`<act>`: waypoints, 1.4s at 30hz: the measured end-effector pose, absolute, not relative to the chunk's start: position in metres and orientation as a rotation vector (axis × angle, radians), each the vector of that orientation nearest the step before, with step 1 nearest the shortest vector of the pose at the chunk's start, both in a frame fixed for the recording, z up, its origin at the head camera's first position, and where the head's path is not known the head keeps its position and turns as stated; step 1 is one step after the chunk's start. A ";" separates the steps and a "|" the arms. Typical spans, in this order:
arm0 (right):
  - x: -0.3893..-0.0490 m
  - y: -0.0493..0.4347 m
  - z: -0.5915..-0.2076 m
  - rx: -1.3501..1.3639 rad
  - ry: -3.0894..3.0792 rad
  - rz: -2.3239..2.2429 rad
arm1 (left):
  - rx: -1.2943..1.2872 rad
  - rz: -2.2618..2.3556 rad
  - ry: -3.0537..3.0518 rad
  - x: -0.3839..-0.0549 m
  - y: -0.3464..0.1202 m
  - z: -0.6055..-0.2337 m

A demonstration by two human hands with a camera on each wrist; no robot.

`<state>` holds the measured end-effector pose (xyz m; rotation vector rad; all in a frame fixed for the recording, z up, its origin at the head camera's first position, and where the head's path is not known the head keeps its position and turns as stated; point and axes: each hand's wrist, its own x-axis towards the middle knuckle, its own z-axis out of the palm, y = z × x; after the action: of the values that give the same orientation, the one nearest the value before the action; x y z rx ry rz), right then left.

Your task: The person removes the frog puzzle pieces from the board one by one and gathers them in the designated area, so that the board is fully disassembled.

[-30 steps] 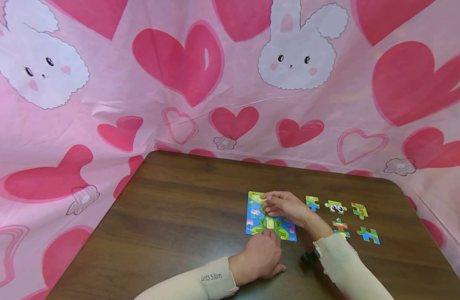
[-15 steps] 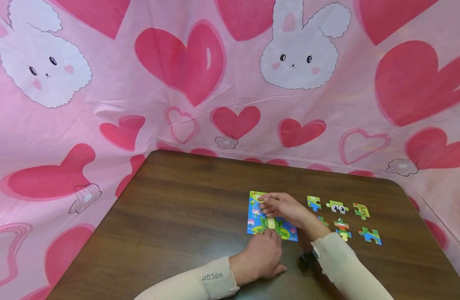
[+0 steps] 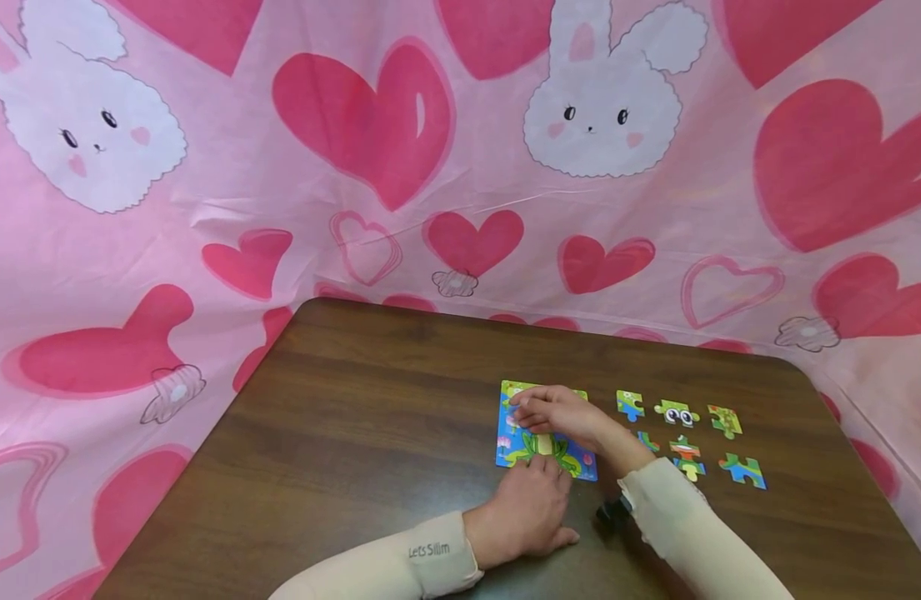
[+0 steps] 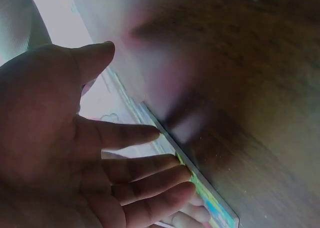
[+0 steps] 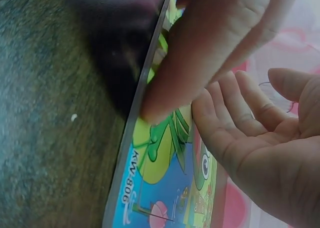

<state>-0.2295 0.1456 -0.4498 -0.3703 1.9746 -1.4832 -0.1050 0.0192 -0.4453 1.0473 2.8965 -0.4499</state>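
A frog jigsaw puzzle (image 3: 508, 454) lies on the table, with a green frog on a blue ground and a dark board edge. My left hand (image 3: 526, 507) has its fingers laid out at the near edge of the puzzle; in the left wrist view its fingertips (image 4: 186, 169) meet that edge. Over the upper middle of the picture is my right hand (image 3: 563, 412), fingers loosely extended and hiding the frog's head area. No piece shows in its palm in the right wrist view, where the printed frog and lily pad (image 5: 155, 160) lie beside the left fingers (image 5: 182, 73).
To the right of the puzzle lie several loose jigsaw pieces, among them an eyes piece (image 3: 676, 412), a blue-green piece (image 3: 743, 470) and a red-and-white piece (image 3: 685, 448). The brown table (image 3: 370, 400) reaches to a pink heart-patterned cloth (image 3: 468, 150) behind.
My right hand has shifted slightly left across the puzzle, uncovering its upper right corner. My left fingers have spread flatter at the near edge.
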 end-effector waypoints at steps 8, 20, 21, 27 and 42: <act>-0.226 0.145 -0.449 -0.382 1.976 -1.443 | 1.074 -0.425 2.909 -0.098 0.021 -0.447; -0.225 0.144 -0.451 -0.399 1.990 -1.418 | 1.179 -0.373 2.884 -0.101 0.020 -0.456; -0.225 0.144 -0.452 -0.395 1.990 -1.417 | 1.183 -0.366 2.884 -0.101 0.020 -0.456; -0.224 0.143 -0.452 -0.394 1.996 -1.415 | 1.203 -0.328 2.888 -0.103 0.020 -0.455; -0.228 0.145 -0.448 -0.402 1.998 -1.425 | 1.236 -0.280 2.857 -0.110 0.018 -0.449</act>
<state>-0.2276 0.1450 -0.4482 -0.4015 1.9983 -1.4252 -0.1098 0.0177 -0.4486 1.2357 2.8573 -0.2804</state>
